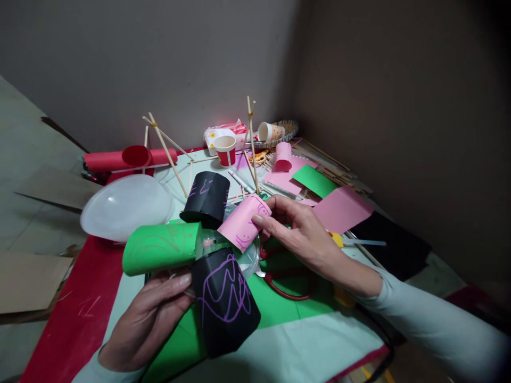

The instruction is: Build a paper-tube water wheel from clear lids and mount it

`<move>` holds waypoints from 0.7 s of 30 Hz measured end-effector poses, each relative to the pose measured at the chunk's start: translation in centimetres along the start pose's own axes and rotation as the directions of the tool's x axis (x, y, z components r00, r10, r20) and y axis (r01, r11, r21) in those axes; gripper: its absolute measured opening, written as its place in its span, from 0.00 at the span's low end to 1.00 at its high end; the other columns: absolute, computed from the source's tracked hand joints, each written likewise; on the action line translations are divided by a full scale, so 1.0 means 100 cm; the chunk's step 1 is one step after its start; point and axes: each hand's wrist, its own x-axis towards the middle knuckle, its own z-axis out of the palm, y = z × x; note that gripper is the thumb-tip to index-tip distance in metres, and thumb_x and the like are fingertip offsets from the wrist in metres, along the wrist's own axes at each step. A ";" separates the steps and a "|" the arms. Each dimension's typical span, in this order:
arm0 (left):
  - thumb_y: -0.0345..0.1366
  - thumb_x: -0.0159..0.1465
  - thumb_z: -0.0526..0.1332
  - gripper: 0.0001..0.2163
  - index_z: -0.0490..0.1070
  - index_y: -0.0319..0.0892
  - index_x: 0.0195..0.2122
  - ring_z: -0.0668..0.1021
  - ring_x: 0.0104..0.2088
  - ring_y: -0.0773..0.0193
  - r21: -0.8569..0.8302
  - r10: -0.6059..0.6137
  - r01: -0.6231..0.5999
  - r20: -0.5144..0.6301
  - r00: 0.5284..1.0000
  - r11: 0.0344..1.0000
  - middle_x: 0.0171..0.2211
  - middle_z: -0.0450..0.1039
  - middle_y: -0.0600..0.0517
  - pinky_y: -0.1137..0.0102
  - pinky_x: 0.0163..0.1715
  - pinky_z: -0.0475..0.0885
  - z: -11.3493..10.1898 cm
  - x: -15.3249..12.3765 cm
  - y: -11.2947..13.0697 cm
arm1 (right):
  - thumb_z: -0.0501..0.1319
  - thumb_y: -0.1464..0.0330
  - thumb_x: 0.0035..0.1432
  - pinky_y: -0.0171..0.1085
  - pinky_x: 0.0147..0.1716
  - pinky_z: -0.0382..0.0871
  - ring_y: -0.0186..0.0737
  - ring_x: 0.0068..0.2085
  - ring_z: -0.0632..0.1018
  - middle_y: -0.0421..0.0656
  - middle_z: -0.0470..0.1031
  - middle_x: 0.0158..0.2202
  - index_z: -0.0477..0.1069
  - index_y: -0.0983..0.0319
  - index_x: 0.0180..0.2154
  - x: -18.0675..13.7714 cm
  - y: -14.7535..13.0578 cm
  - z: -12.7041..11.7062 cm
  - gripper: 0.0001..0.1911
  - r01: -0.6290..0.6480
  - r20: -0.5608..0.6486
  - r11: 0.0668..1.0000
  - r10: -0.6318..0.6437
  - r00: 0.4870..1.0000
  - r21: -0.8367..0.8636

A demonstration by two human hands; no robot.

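Note:
A craft piece of four paper tubes fixed around a clear plastic disc [249,258] is held above the table. The tubes are green [162,247], black at the back [205,199], pink [243,222], and black with purple scribbles at the front [225,300]. My left hand [149,319] grips the piece from below, between the green tube and the front black tube. My right hand [297,231] pinches the far end of the pink tube with fingers and thumb.
Red-handled scissors [289,284] lie on green paper under the piece. A clear plastic bowl [125,205] sits left. Behind stand stick tripods [251,143], a red-and-white cup [225,150], red rolls [120,158], and pink [343,208] and green [317,181] sheets.

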 end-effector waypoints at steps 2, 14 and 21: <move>0.34 0.51 0.78 0.32 0.78 0.52 0.59 0.82 0.56 0.43 0.009 -0.007 0.007 -0.005 1.000 1.000 0.49 0.86 0.50 0.55 0.58 0.79 0.002 0.001 0.002 | 0.63 0.54 0.65 0.38 0.30 0.63 0.37 0.30 0.72 0.38 0.73 0.29 0.70 0.59 0.36 0.000 -0.001 -0.002 0.15 0.014 -0.022 1.000 -0.014 1.000 -0.006; 0.31 0.50 0.78 0.30 0.79 0.53 0.56 0.82 0.56 0.43 -0.103 0.045 -0.046 -0.008 0.999 0.994 0.48 0.86 0.51 0.58 0.54 0.81 0.005 0.003 0.005 | 0.63 0.57 0.68 0.39 0.34 0.69 0.37 0.34 0.76 0.39 0.75 0.38 0.71 0.57 0.45 -0.003 -0.001 -0.010 0.11 0.139 -0.145 0.990 -0.134 0.980 0.024; 0.27 0.50 0.78 0.25 0.82 0.49 0.51 0.84 0.52 0.47 -0.136 0.150 -0.173 -0.166 0.975 0.975 0.46 0.86 0.50 0.62 0.48 0.84 0.002 0.005 0.011 | 0.61 0.58 0.70 0.37 0.33 0.70 0.35 0.34 0.75 0.40 0.75 0.41 0.70 0.56 0.45 -0.008 0.000 -0.007 0.09 0.138 -0.110 0.990 -0.135 0.985 0.018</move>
